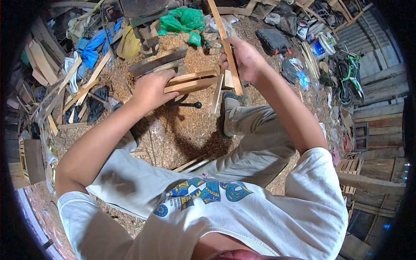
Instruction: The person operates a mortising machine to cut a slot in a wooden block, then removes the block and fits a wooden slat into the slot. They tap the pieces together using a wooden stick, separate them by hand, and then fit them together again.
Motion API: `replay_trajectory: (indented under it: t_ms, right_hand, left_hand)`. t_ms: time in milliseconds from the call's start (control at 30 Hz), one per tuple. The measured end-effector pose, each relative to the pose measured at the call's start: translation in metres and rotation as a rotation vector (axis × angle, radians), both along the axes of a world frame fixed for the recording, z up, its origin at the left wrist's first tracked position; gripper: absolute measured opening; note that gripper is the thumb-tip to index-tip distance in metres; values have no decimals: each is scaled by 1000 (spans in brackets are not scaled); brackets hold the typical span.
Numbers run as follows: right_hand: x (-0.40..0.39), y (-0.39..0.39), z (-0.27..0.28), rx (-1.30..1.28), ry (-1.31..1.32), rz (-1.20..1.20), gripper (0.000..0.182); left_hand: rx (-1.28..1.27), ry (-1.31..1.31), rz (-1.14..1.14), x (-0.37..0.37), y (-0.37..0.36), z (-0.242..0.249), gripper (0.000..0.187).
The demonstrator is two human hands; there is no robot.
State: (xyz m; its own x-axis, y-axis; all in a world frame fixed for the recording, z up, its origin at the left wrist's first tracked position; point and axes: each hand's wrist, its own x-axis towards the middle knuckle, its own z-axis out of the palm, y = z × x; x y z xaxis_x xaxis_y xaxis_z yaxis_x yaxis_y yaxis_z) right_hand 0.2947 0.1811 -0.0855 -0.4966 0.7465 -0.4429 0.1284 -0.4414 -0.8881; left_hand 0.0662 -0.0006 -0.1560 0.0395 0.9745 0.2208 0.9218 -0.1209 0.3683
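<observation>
My left hand is wrapped around the left end of two short wooden pieces lying side by side with a narrow gap between them. A dark metal bar with a round black knob sticks out below them. My right hand grips a long, thin wooden strip, thumb across it and fingers on its left side. The strip slants from the top of the view down to just right of the short pieces. A shorter pale wooden slat stands between the short pieces and the strip's lower end.
Wood shavings cover the ground. A dark plank lies beyond my left hand, with a green plastic bag farther back. Scrap wood and blue cloth are piled left. A black case and a green toy-like motorbike are right.
</observation>
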Motion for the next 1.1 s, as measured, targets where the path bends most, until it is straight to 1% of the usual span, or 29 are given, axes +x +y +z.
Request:
replay_trajectory:
  t_ms: [67,133,167,200,267,333,400,433,467,533,567,600,667,700,767,867,967,1100]
  right_hand:
    - [-4,-5,1,-28,37,-3,29]
    - [-7,-10,3,62,101,11,28]
    - [-4,-11,9,65,98,105,28]
    - [-4,-13,10,61,101,112,28]
    - [-6,-14,11,65,242,196,28]
    - [-2,-11,9,38,280,216,28]
    - [-3,-15,7,263,160,194,34]
    - [-5,-16,5,290,196,154,39]
    - [-6,-17,5,286,199,160,39]
    - [-4,-18,7,520,167,157,40]
    - [-3,-15,6,484,215,160,49]
    - [-4,-16,5,482,218,164,49]
    - [-5,-18,6,536,255,163,49]
    - [-6,-21,8,536,256,165,49]
    - [-8,-27,14,605,247,222,49]
    - [-13,-27,9,638,323,294,50]
    - [-18,-32,9,689,344,302,51]
    - [-21,-27,-2,723,376,306,51]
  left_hand:
    - [-80,-12,-6,2,1,5,42]
    - [-118,-31,-2,3,3,3,43]
    - [-151,-52,-8,2,3,1,45]
    - [-154,-50,-1,0,3,-3,45]
    - [62,-38,-58,-4,3,-11,47]
    - [11,-51,-65,-12,4,-5,48]
    - [-43,-64,-73,-22,2,1,49]
    - [-113,-129,-94,-28,0,4,49]
    - [-183,-194,-114,-33,-2,5,50]
    - [-201,-215,-91,-43,-5,2,50]
    - [-216,-237,-75,-47,-7,0,49]
    - [-217,-236,-70,-46,-10,1,49]
    - [-185,-308,14,-42,-15,3,48]
    - [-185,-308,15,-40,-16,2,48]
    - [-79,-509,63,-35,-17,-2,47]
    - [-16,-466,68,-25,-19,-4,49]
    - [-6,-482,76,-24,-16,-12,51]
    - [16,-478,84,-21,-14,-4,56]
